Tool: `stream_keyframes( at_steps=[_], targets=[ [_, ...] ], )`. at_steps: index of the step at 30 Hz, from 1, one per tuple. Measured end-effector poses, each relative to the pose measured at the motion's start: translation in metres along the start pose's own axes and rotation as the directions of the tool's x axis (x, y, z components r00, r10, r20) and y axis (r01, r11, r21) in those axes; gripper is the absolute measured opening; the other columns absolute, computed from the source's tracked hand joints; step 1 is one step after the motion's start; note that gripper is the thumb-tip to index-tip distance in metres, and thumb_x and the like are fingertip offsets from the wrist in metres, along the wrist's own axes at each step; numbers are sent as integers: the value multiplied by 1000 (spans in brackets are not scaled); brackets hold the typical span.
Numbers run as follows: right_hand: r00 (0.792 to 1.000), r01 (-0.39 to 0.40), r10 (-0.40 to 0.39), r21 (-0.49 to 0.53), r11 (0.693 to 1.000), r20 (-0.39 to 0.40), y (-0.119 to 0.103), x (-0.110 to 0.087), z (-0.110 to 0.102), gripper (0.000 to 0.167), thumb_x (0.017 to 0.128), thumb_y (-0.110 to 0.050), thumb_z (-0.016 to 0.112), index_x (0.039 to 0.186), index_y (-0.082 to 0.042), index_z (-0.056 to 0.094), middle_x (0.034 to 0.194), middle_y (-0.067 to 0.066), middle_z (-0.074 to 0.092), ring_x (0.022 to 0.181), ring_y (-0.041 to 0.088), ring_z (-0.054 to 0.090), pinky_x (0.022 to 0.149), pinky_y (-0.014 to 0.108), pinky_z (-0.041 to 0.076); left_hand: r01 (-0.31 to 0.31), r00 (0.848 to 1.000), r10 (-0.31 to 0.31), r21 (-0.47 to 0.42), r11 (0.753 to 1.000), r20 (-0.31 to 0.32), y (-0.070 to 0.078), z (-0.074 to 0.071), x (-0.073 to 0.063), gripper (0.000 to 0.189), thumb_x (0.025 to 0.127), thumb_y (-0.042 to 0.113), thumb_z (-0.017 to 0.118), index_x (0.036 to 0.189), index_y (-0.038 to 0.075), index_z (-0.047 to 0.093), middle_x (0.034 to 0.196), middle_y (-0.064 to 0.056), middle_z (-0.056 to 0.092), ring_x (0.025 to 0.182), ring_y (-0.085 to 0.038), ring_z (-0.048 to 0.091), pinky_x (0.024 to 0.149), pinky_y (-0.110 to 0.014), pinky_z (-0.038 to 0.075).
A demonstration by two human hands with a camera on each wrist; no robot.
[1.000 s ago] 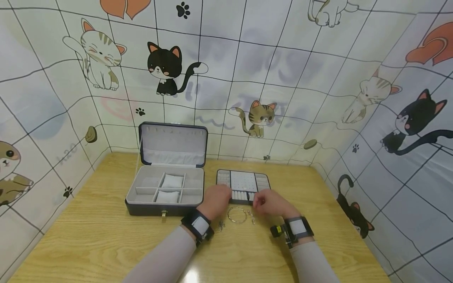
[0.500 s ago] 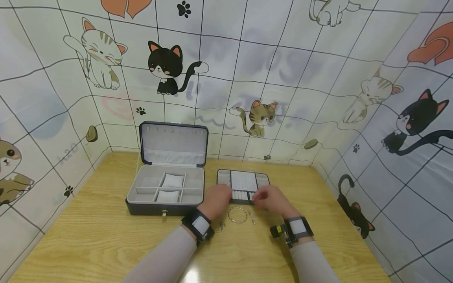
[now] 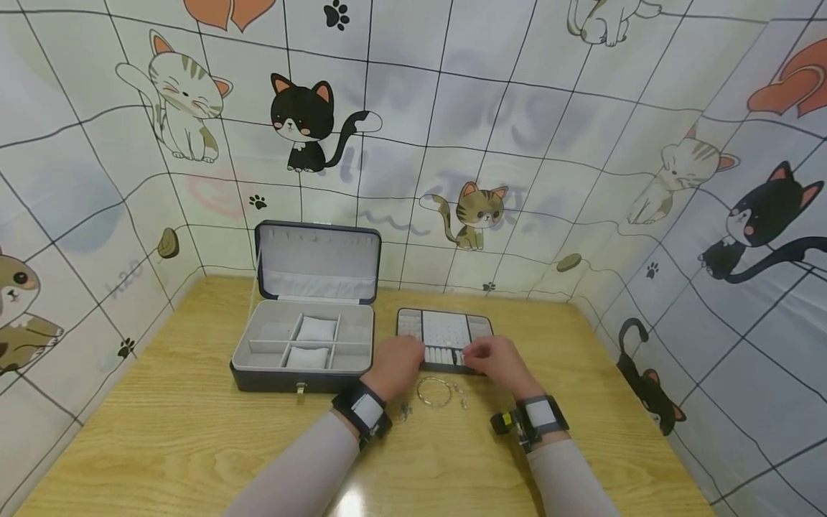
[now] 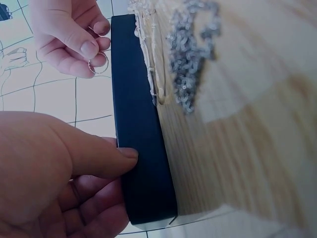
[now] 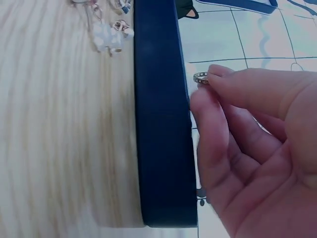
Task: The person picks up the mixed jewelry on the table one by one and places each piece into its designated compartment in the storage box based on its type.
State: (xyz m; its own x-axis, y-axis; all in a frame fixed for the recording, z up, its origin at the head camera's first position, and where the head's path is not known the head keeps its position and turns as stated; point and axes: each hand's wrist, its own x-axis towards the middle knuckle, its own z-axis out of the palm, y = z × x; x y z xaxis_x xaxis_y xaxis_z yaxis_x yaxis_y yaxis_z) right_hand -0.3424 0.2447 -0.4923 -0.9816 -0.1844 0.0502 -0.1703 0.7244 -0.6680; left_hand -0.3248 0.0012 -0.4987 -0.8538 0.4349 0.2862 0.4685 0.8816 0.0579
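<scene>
A shallow jewelry tray (image 3: pixel 446 329) with a white panel and ring rolls lies on the table. My left hand (image 3: pixel 396 362) holds its front left corner, thumb pressing the dark outer wall (image 4: pixel 141 114) in the left wrist view. Thumb and index finger of my right hand (image 3: pixel 502 365) pinch a small studded ring (image 5: pixel 199 78) by the tray's front right part, above its wall. In front of the tray lie a round bangle (image 3: pixel 419 393), dangling earrings (image 3: pixel 461 397) and a silvery chain (image 4: pixel 190 54). The left wrist view shows the ring's loop standing out from the right fingertips.
Left of the tray stands an open jewelry box (image 3: pixel 300 382) with its lid raised, two white cushions (image 3: pixel 307 358) in its compartments. A cat-print cloth (image 3: pixel 413 143) hangs behind the wooden table (image 3: pixel 161 431) and along its sides.
My right hand, pinching the ring, has risen and shifted slightly away from the front edge of the tray. The left hand stays at the tray's corner.
</scene>
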Motion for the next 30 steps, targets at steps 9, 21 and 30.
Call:
stream_keyframes(
  at_steps=[9, 21, 30],
  targets=[
    [999, -25, 25, 11, 1000, -38, -2, 1, 4, 9, 90, -11, 83, 98, -14, 81, 91, -1, 79, 87, 14, 69, 86, 37, 57, -6, 1000, 6, 4, 1000, -16, 0, -3, 0, 12, 98, 15, 69, 88, 16, 75, 78, 0, 68, 66, -16, 57, 56, -31, 47],
    [997, -50, 51, 23, 998, -58, 1, 2, 8, 10, 89, -11, 83, 97, -17, 80, 95, -1, 79, 89, 15, 70, 85, 35, 57, -17, 1000, 17, 20, 1000, -8, -1, 0, 1, 13, 98, 16, 68, 88, 17, 75, 79, 1, 67, 68, -15, 57, 57, -30, 48],
    [996, -52, 50, -17, 999, -79, 1, 3, 10, 6, 90, -14, 83, 95, -17, 80, 97, 1, 78, 89, 17, 66, 79, 32, 54, -13, 1000, 13, 20, 1000, -6, -1, 0, 1, 12, 97, 15, 69, 86, 17, 74, 77, 1, 67, 66, -14, 55, 55, -31, 46]
  ],
)
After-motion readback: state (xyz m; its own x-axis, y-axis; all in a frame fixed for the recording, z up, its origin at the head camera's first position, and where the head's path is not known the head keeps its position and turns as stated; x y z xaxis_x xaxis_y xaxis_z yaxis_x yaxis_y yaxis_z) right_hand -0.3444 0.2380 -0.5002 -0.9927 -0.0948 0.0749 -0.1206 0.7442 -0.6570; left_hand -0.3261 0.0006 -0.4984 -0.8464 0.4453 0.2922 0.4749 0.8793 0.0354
